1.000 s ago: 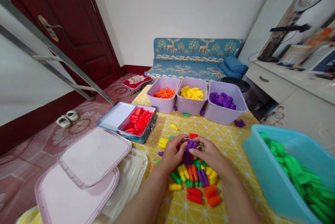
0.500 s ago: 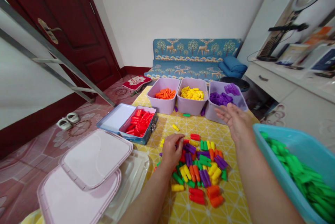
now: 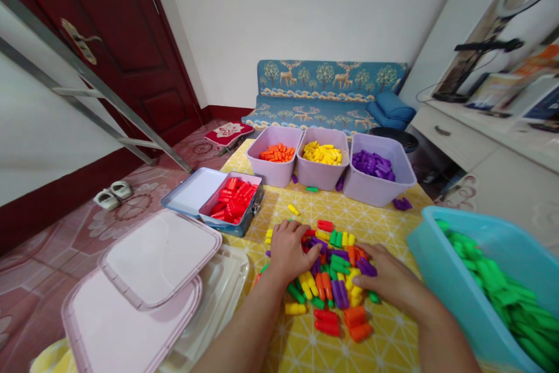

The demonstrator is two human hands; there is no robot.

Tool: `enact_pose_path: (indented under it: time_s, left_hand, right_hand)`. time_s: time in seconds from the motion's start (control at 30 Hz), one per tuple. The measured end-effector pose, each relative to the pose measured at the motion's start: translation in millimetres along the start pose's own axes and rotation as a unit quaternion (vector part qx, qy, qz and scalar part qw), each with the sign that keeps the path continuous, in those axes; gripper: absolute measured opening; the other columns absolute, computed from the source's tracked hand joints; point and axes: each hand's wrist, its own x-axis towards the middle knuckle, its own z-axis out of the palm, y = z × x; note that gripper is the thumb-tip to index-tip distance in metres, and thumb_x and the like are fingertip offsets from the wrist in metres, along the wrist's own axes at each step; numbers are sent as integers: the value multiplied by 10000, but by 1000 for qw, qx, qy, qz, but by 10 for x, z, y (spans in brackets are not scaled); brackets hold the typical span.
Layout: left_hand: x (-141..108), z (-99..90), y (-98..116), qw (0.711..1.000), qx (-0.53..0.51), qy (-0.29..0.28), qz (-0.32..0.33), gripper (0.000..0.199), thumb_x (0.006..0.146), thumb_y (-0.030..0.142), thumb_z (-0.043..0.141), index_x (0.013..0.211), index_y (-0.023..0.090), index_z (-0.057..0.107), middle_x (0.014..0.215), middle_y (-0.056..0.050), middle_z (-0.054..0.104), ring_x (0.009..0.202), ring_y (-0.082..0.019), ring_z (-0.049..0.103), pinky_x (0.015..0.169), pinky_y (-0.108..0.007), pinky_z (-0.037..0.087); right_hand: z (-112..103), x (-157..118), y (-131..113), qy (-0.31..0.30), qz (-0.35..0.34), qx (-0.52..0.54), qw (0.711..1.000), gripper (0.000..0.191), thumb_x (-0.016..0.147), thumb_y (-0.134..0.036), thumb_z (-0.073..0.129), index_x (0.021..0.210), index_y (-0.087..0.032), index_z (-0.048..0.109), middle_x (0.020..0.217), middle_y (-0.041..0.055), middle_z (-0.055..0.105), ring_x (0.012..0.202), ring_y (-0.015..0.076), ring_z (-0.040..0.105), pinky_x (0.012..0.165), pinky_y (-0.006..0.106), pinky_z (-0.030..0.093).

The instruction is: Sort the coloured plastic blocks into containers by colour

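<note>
A mixed pile of red, orange, yellow, green and purple plastic pieces (image 3: 336,271) lies on the yellow patterned cloth (image 3: 305,347). My left hand (image 3: 292,249) rests over the pile's left side, thumb apart from the fingers, near a purple piece. My right hand (image 3: 384,271) is at the pile's right edge, its thumb and fingers spread around a purple piece (image 3: 365,267); whether it touches that piece is unclear. Behind stand three lilac bins, with orange pieces (image 3: 278,153), yellow pieces (image 3: 322,153) and purple pieces (image 3: 373,164).
An open tin (image 3: 251,219) of red pieces stands at the left, above stacked lids (image 3: 161,256). At the right is a turquoise tub (image 3: 437,245) of green pieces. Purple pieces (image 3: 402,204) lie beside the right bin. A patterned sofa (image 3: 305,108) stands behind.
My right hand has moved from the purple bin down to the pile. The purple pieces in the air above that bin are gone from there. My left hand's thumb has spread out.
</note>
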Motion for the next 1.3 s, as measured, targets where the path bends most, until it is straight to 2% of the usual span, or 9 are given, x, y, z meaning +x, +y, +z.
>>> enact_pose_path:
  time_s: [0.1,0.2,0.3,0.43,0.53,0.67,0.87,1.03,1.3]
  left_hand:
    - [-1,-4,-1,999,-12,-29,26,461,716,461,680,1112,228,647,1024,-100,647,988,-302,550,874,-453,435]
    - [-7,14,-10,998,-30,-48,36,559,693,367,683,1227,236,583,1108,-103,628,1035,-309,551,896,-452,453]
    - [-15,39,-26,997,-55,-55,16,653,672,261,659,1310,260,517,1148,-98,621,1046,-304,569,895,-443,474]
    - [-7,65,-55,988,-146,-44,-7,657,687,136,586,1316,312,510,1181,-42,645,1052,-256,601,927,-408,479]
    - [18,82,-65,976,-217,-12,-11,586,716,91,556,1267,290,560,1208,-24,655,1089,-227,602,965,-380,464]
    - [47,91,-58,964,-267,11,-8,470,749,94,569,1186,259,624,1149,-22,688,1061,-203,623,961,-347,460]
    - [47,47,-27,964,-264,19,-16,140,849,267,589,899,208,705,855,-28,708,824,-177,616,782,-299,461]
    - [41,25,-11,977,-213,22,7,223,872,338,581,737,210,705,713,-17,631,793,-177,561,822,-327,406]
    - [20,30,-9,981,-183,-11,62,267,866,344,573,656,189,629,671,-7,565,789,-168,535,850,-330,377]
  right_hand:
    - [184,88,-102,-49,-25,-59,997,705,486,-273,832,1171,-309,668,1129,73,665,1051,313,607,942,468,446]
    - [412,230,-243,-78,-60,-38,994,742,533,-271,807,1247,-258,610,1214,96,608,1128,304,566,983,465,426]
    - [618,334,-353,-72,-64,23,995,713,558,-284,790,1242,-215,601,1243,108,591,1163,300,544,1028,474,391]
    - [783,342,-396,-86,-41,174,980,670,632,-297,768,1268,-237,566,1304,83,587,1212,276,528,1063,462,370]
    - [810,292,-397,-95,-9,250,963,607,676,-325,755,1249,-237,576,1251,71,627,1160,265,571,1024,444,417]
    - [791,242,-421,-70,14,281,957,516,714,-391,740,1187,-227,614,1178,56,661,1114,249,594,996,391,439]
    - [798,224,-455,-50,10,322,945,377,817,-470,644,1122,-248,653,1186,35,665,1108,228,595,976,334,447]
    - [791,215,-460,-33,6,347,937,377,889,-505,525,1131,-253,668,1118,40,695,1061,245,618,921,358,480]
    - [846,274,-370,-10,-91,222,971,321,793,-441,684,1038,-236,722,1126,71,681,1091,254,596,1016,410,406]
